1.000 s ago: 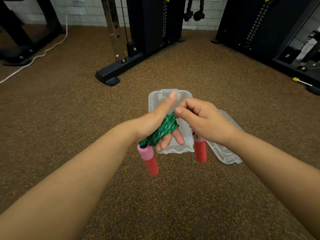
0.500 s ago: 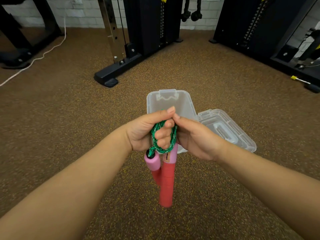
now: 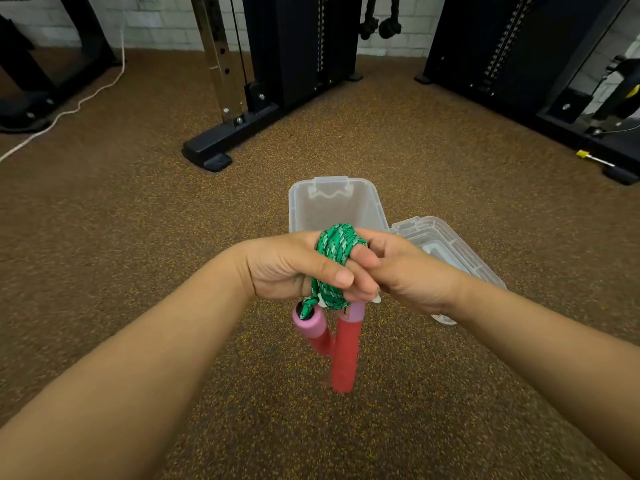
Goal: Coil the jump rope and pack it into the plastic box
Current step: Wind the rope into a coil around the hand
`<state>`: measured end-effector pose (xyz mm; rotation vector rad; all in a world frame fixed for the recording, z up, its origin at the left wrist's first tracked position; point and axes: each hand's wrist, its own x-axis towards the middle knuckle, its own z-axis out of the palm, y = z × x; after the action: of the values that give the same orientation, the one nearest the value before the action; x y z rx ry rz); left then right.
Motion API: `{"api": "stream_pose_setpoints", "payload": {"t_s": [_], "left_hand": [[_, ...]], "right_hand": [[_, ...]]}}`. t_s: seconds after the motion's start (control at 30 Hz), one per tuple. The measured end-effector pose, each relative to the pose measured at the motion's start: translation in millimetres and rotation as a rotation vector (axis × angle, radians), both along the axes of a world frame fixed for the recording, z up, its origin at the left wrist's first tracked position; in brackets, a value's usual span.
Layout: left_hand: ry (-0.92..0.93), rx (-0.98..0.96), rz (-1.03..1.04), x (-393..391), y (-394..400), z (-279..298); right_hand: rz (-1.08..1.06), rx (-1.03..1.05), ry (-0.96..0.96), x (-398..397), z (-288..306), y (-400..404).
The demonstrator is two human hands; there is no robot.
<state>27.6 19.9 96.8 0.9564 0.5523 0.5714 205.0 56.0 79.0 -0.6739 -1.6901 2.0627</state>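
Observation:
The green braided jump rope (image 3: 334,247) is wound in a tight coil around the fingers of my left hand (image 3: 291,268). Its two red handles with pink tops (image 3: 343,351) hang straight down below my fists. My right hand (image 3: 408,271) presses against the left and grips the coil from the right side. Both hands are held above the floor, just in front of the clear plastic box (image 3: 336,206), which stands open on the carpet. Its clear lid (image 3: 450,251) lies beside it on the right, partly hidden by my right hand.
Brown speckled carpet (image 3: 138,237) covers the floor. A black gym machine base (image 3: 214,150) reaches toward the box from the back. Another black machine (image 3: 554,81) stands at the back right. A white cord (image 3: 69,112) lies at the far left.
The coil has gone from loose across my left palm to tight around its fingers. My right hand brought the second handle in beside the first; both now hang together.

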Motion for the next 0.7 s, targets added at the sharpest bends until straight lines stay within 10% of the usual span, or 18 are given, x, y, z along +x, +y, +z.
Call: {"api": "stream_pose_setpoints", "payload": {"t_s": [0.7], "left_hand": [[0.44,0.158,0.278,27.2,-4.9,20.0]], "right_hand": [[-0.124,0.324,-0.108,12.4,-2.4,14.7]]}}
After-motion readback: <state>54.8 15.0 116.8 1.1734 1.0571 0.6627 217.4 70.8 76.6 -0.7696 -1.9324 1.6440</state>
